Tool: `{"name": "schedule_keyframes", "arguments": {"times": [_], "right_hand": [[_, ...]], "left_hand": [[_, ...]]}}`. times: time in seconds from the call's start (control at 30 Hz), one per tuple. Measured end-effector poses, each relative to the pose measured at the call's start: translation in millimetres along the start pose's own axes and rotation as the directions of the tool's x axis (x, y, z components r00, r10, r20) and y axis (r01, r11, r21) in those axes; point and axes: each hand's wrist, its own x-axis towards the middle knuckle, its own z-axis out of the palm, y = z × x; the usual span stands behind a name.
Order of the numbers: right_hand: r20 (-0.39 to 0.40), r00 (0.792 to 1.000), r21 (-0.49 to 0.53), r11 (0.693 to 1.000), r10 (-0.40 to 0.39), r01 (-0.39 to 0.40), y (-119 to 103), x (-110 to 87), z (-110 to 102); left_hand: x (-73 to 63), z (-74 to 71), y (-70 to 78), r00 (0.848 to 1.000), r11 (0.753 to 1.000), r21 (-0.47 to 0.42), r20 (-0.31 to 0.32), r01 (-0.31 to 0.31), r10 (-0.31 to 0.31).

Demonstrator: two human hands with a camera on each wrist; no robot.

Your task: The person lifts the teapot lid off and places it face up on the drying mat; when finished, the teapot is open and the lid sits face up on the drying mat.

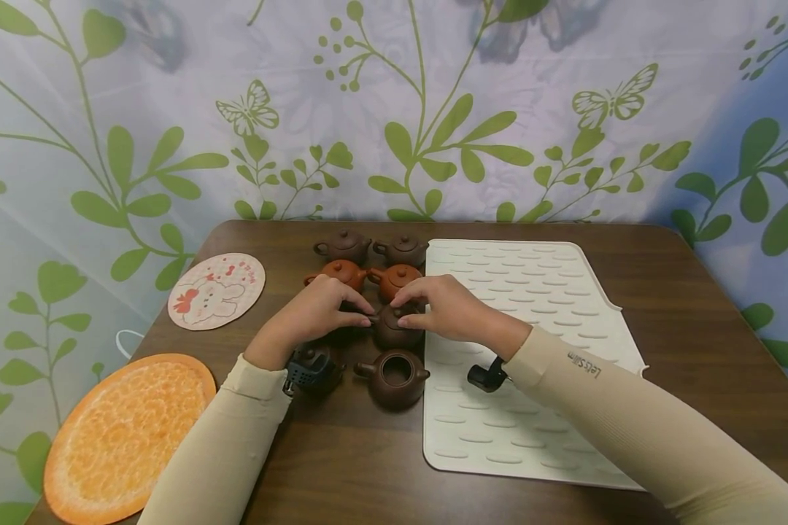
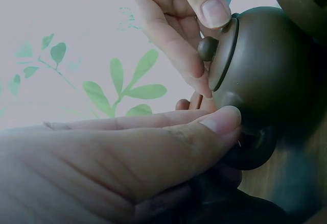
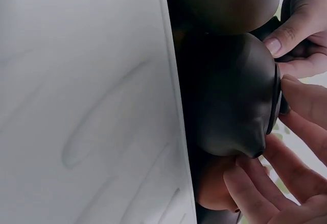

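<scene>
A dark brown clay teapot (image 1: 394, 332) stands between both hands, its lid (image 2: 225, 55) seated on top. My left hand (image 1: 311, 310) pinches its handle (image 2: 255, 155), thumb on the upper end. The right hand (image 1: 449, 310) holds the lid, with thumb and fingers on opposite sides of its round knob (image 2: 207, 48). In the right wrist view the spout (image 3: 253, 145) points toward the right hand's fingers. Just in front sits a dark teapot without a lid (image 1: 394, 394), its mouth uncovered. Another dark teapot (image 1: 311, 357) is partly hidden by the left wrist camera.
Behind the hands are two orange-red teapots (image 1: 344, 272), and two dark ones (image 1: 344, 244) farther back. A white ridged mat (image 1: 519, 437) lies right of them. On the left are a round rabbit-print mat (image 1: 217, 292) and an orange-slice mat (image 1: 131, 437). A patterned curtain (image 1: 394, 109) backs the table.
</scene>
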Motion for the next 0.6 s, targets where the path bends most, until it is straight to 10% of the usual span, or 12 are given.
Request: {"name": "schedule_keyframes", "arguments": {"times": [0.6], "right_hand": [[-0.042, 0.999, 0.075, 0.997, -0.02, 0.023, 5.4, 1.9, 5.1]], "left_hand": [[-0.2, -1.1, 2.9, 1.0, 1.0, 0.007, 0.007, 0.017, -0.017]]}}
